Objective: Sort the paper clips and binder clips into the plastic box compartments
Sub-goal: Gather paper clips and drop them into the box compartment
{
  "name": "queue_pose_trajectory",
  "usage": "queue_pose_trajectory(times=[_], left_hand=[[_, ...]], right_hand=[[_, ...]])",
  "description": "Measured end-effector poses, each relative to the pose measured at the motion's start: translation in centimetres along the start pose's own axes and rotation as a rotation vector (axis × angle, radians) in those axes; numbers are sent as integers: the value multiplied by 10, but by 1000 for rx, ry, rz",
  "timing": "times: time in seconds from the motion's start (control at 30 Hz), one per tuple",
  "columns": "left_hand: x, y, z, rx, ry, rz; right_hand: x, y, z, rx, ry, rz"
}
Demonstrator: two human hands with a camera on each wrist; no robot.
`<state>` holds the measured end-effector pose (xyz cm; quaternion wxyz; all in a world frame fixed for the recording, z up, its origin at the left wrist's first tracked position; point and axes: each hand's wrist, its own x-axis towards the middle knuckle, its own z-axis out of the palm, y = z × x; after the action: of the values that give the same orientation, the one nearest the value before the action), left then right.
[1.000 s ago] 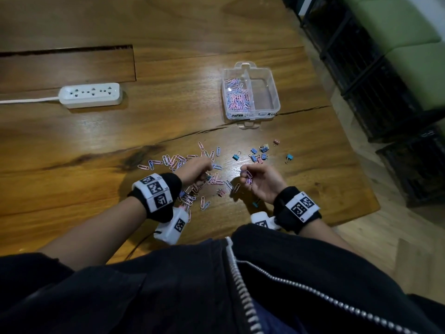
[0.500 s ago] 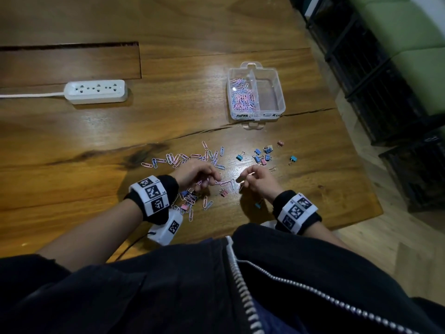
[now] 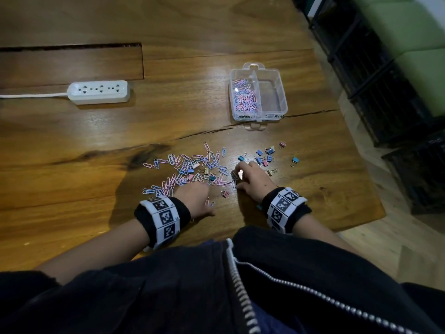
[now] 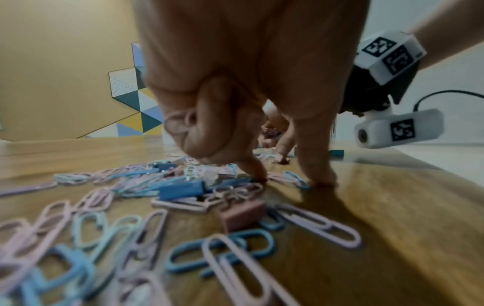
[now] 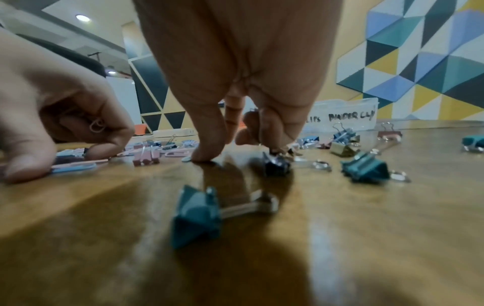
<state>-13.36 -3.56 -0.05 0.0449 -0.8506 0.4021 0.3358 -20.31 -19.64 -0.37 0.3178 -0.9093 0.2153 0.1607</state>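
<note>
Pink and blue paper clips (image 3: 185, 168) lie scattered on the wooden table (image 3: 72, 145), with small binder clips (image 3: 263, 156) to their right. The clear plastic box (image 3: 281, 92) stands farther back; its left compartment holds paper clips, and its right one, labelled binder clips (image 5: 350, 116), looks bare. My left hand (image 3: 199, 194) is at the pile's near edge, thumb and forefinger tips on the table (image 4: 366, 196), a pink paper clip (image 4: 178, 122) held in its curled fingers. My right hand (image 3: 237, 179) is palm down, thumb on the wood, curled fingers keeping paper clips above a dark blue binder clip (image 5: 277, 163).
A white power strip (image 3: 98, 91) with its cord lies at the back left. A long crack (image 3: 204, 132) crosses the table in front of the box. The table's right edge (image 3: 361, 165) drops to the floor, with dark crates (image 3: 385, 92) beyond.
My left hand has drawn back toward me, uncovering more of the pile. My right hand has turned from palm up to palm down and set its fingertips on the table.
</note>
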Motion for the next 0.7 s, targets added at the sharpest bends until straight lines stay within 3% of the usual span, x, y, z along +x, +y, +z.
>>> queue_pose_trajectory(times=[0.33, 0.43, 0.6, 0.7], left_hand=[[2, -2, -5, -119, 44, 100], [8, -13, -11, -538, 93, 90], [11, -30, -27, -1593, 4, 86], [12, -32, -31, -1719, 25, -11]], right_hand=[[12, -9, 3, 5, -53, -100], [15, -11, 5, 41, -25, -94], [18, -19, 9, 85, -38, -94], [21, -23, 18, 87, -45, -124]])
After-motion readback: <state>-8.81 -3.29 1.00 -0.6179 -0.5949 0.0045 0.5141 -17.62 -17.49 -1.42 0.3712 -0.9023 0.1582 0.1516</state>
